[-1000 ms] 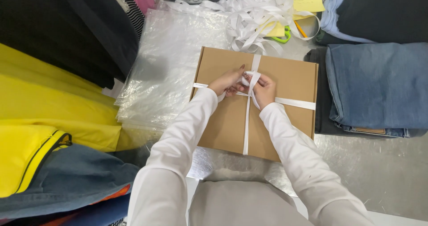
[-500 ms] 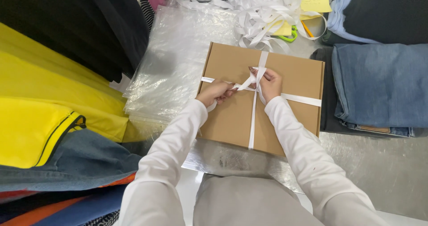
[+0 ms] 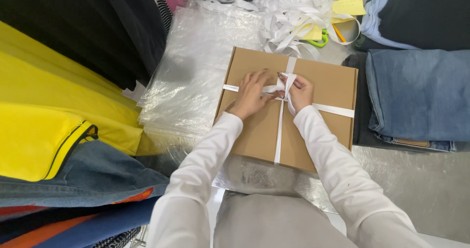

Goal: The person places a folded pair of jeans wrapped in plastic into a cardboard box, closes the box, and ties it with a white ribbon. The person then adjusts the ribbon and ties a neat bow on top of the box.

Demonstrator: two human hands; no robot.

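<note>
Both hands have drawn closer over the ribbon crossing since half a second ago: left hand (image 3: 250,94) presses the white ribbon (image 3: 279,130) onto the cardboard box (image 3: 254,130) on the worktop (image 3: 416,179), right hand (image 3: 299,92) pinches a loop closed. Knot-tying appears underway; next, tension must hold.

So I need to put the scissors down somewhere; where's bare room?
Bare metal table lies right of the brown cardboard box, below the folded blue jeans. Elsewhere is crowded: clear plastic bags, yellow garments, white ribbon pile.
</note>
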